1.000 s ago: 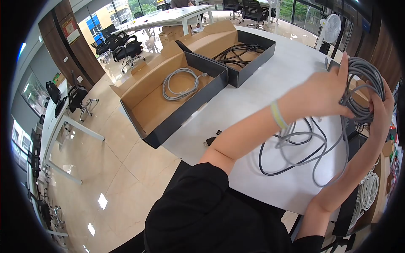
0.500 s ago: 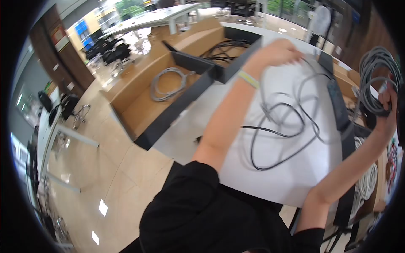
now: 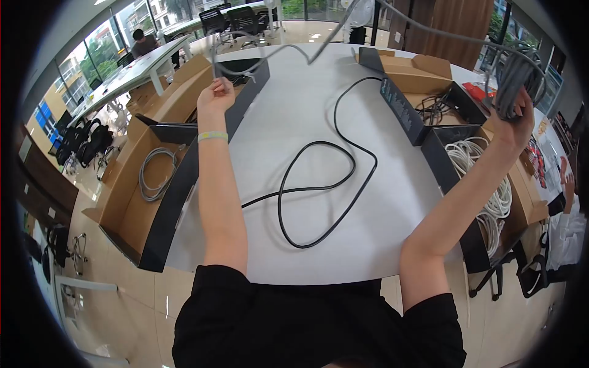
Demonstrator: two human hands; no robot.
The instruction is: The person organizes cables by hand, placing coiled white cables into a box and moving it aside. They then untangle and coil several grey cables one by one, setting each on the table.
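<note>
My right hand [image 3: 514, 122], raised at the right, is closed around a coil of grey cable [image 3: 514, 76]. A grey strand runs from the coil through the air across the top of the view and droops toward the left. There my left hand [image 3: 216, 97] is raised over the boxes, its fingers curled round part of that strand. Beneath my arms a black cable [image 3: 300, 245] lies in loose loops on the white table [image 3: 368, 257]. One end passes behind my left forearm; the other reaches a box at the right.
At the left, an open box [image 3: 161, 230] holds a coiled grey cable [image 3: 144, 178], with another box behind it. To the right, one box [image 3: 469, 242] holds white cables [image 3: 497, 205] and another holds dark cables [image 3: 434, 110]. People sit at the far left and right edge.
My left hand has swung left from above the table, pulling the grey strand up off it. My right hand still grips the coil. The view has turned and levelled.
</note>
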